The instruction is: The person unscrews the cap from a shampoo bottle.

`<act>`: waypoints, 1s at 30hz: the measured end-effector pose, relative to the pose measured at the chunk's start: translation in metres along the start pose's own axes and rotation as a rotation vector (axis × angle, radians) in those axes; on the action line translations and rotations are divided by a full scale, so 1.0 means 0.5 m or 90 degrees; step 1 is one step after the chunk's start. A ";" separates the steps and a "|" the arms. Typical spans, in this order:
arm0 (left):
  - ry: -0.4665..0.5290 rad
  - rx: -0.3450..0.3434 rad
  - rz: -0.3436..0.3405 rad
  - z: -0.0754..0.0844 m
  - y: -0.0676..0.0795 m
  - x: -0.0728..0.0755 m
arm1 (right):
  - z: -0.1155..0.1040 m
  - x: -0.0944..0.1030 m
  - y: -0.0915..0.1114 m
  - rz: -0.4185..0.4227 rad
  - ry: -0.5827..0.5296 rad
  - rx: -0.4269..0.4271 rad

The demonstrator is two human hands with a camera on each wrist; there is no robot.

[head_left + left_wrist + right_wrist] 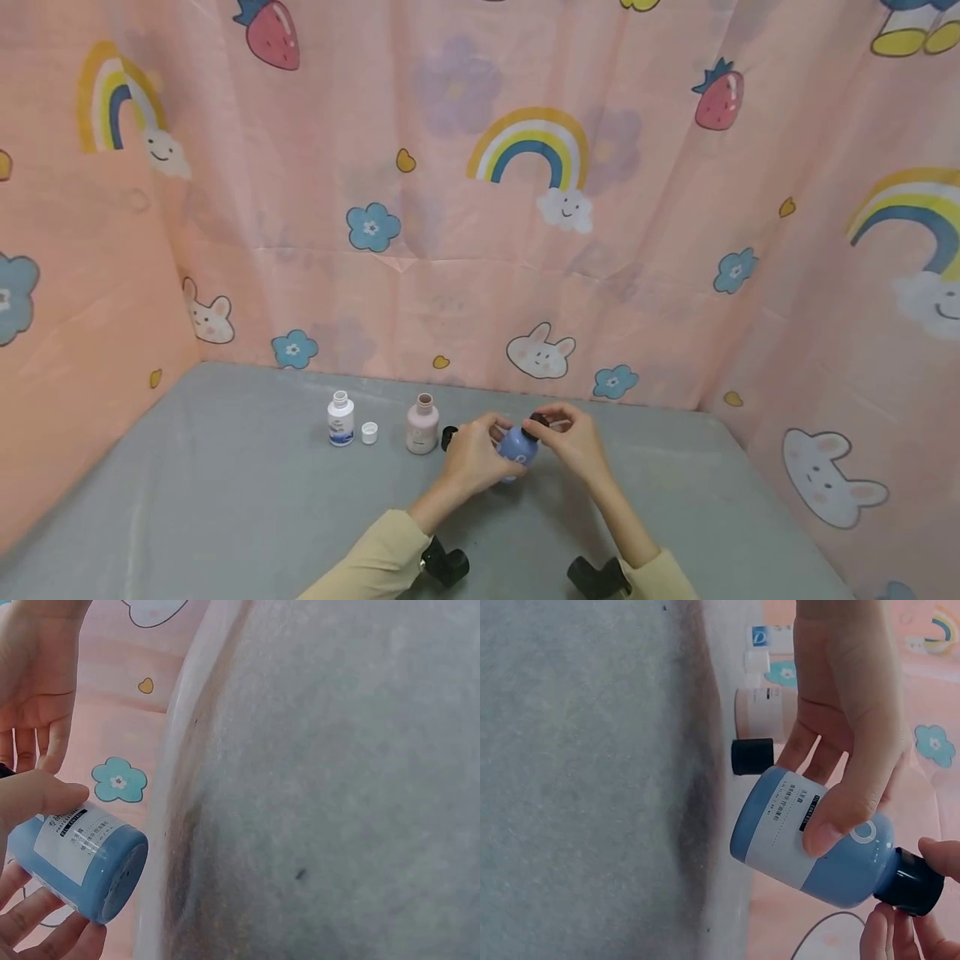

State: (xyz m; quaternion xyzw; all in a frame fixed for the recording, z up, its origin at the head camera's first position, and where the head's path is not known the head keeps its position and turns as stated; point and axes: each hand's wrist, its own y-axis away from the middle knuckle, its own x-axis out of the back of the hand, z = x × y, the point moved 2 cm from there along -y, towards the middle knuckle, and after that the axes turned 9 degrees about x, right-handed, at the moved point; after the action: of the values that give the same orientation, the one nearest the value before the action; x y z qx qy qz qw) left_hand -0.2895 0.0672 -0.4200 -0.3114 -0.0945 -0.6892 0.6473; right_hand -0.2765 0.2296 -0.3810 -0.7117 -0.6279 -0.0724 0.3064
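Note:
A blue bottle with a white label is held tilted above the table. My left hand grips its body, thumb across the label in the right wrist view. The fingers of my right hand pinch the black cap, which sits at the bottle's neck. Whether the cap is threaded on cannot be seen. In the left wrist view the bottle's base faces the camera, and its neck end is hidden behind the left hand.
To the left stand an uncapped pink bottle and an uncapped white bottle. A white cap lies between them. Another black cap rests beside the pink bottle. Patterned pink curtain borders the grey table.

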 end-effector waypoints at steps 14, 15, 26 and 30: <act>0.052 0.017 -0.027 0.004 -0.002 0.001 | -0.012 0.008 0.000 -0.038 0.000 0.044; 0.054 0.015 -0.030 0.002 -0.004 0.000 | -0.012 0.008 0.000 -0.041 -0.004 0.047; 0.094 -0.005 -0.044 -0.003 -0.018 -0.004 | -0.016 0.011 -0.006 -0.076 -0.070 0.134; 0.090 -0.015 -0.030 0.001 -0.016 -0.003 | -0.019 0.012 -0.003 -0.048 -0.066 0.110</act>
State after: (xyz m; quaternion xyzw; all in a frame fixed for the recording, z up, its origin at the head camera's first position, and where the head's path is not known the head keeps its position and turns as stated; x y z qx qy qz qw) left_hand -0.2971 0.0699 -0.4185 -0.2672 -0.0474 -0.7255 0.6325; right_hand -0.2740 0.2297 -0.3698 -0.6612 -0.6732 0.0074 0.3309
